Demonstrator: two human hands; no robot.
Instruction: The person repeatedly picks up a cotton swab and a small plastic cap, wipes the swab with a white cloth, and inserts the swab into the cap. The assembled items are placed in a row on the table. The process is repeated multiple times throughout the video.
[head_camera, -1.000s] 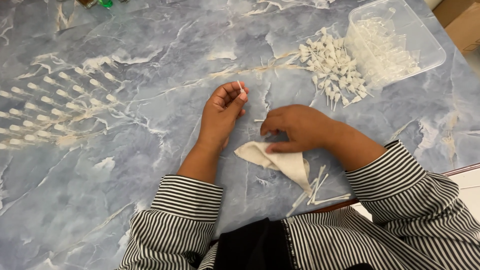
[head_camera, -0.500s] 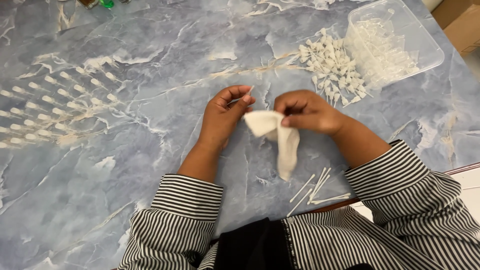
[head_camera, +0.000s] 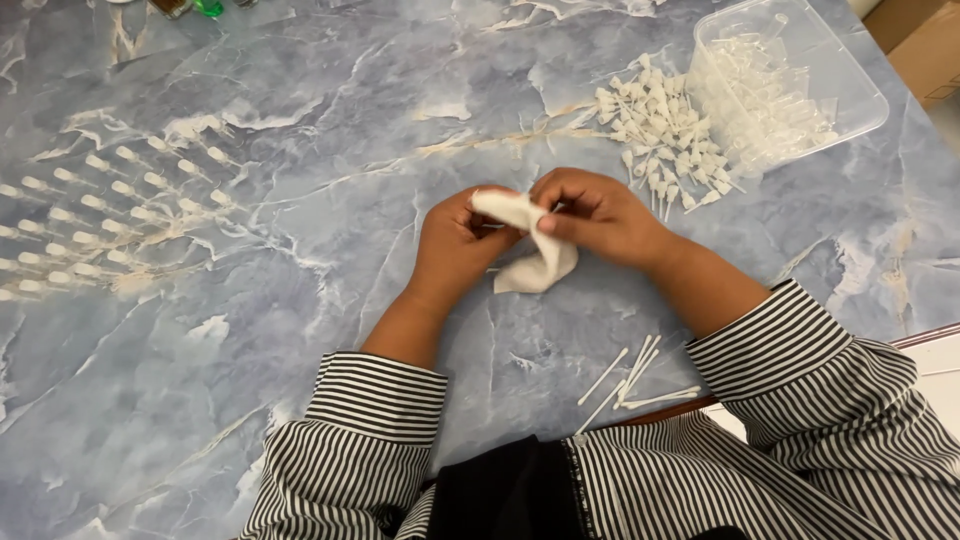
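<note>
A blue-grey marbled surface fills the frame, seen from above your striped sleeves at the bottom. In the upper right sits a clear plastic tray of small clear parts, with a heap of white plastic tips spilled just beside its left edge. Rows of small white-tipped pieces lie laid out at the left of the frame. At centre your two hands meet over a white cloth: your left hand has its fingers curled closed around the upper end, and your right hand pinches the same fold between thumb and fingers, the loose tail hanging to the surface. Whether anything lies inside the fold cannot be told. Keep the pinch firm and the cloth taut between both hands, so the wiping stays controlled. A few thin white sticks lie at lower centre-right, near your right sleeve.
</note>
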